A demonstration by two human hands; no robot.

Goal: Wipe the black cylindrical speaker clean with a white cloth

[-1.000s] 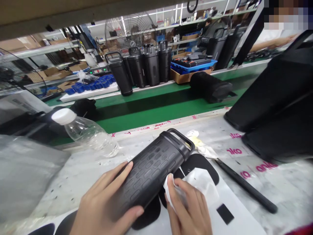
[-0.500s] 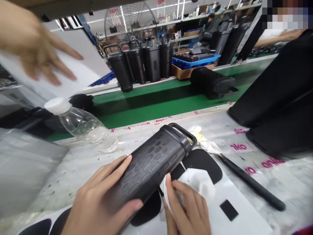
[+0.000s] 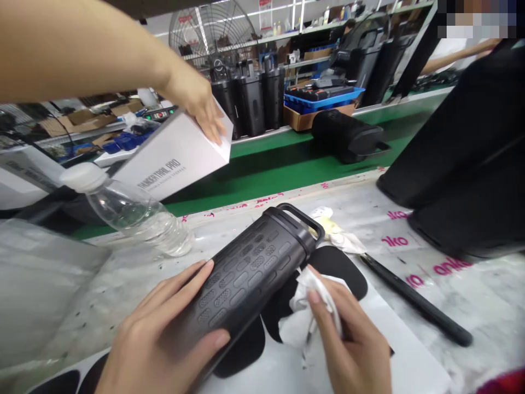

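A black cylindrical speaker [image 3: 250, 268] with a carry handle lies tilted on the workbench. My left hand [image 3: 164, 339] grips its lower end. My right hand [image 3: 353, 339] holds a crumpled white cloth [image 3: 314, 287] against the speaker's right side, near the handle end. Under the speaker lies a white sheet [image 3: 394, 355] with black oval pads on it.
A co-worker's arm [image 3: 82, 49] reaches in from the upper left, holding a white box [image 3: 172, 153] above a clear plastic bottle [image 3: 131, 210]. A black pen [image 3: 414, 309] lies at right. Large black cases [image 3: 463, 158] stand far right. Upright speakers [image 3: 254, 93] line the green conveyor [image 3: 279, 169].
The co-worker's arm has come further in with the white box, now over the conveyor edge. My right hand has moved the cloth up along the speaker's side.
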